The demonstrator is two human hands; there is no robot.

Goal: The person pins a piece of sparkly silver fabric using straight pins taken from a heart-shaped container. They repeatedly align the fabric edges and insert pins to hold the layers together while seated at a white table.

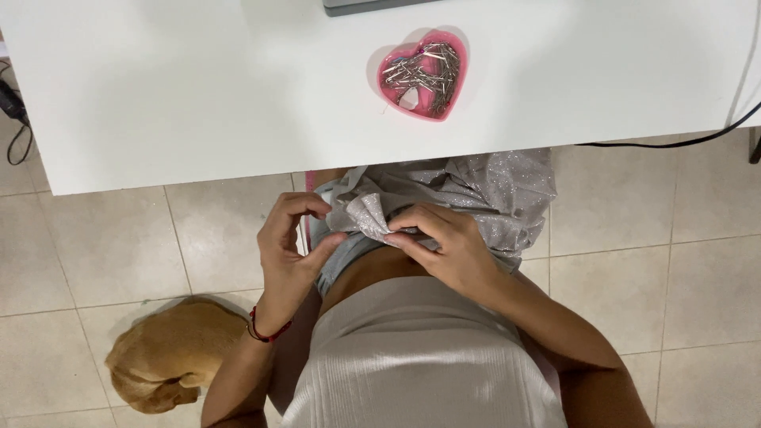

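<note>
Hanging off the lap below the white bench [158,95], glittery grey fabric [491,194] risking a slide floorward. Pinching its folded edge with left hand [289,246] and right hand [444,242], both clamped; possibly pricking a finger on an unseen pin.

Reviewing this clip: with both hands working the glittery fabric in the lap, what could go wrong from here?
1. The heart-shaped pin dish sits open near the table edge; a tug on the silver fabric might knock it and spill pins.
2. The left hand and right hand pinch a small fold; a hidden pin could prick the fingers.
3. The dog lies beside the chair, where dropped pins could land.
</note>
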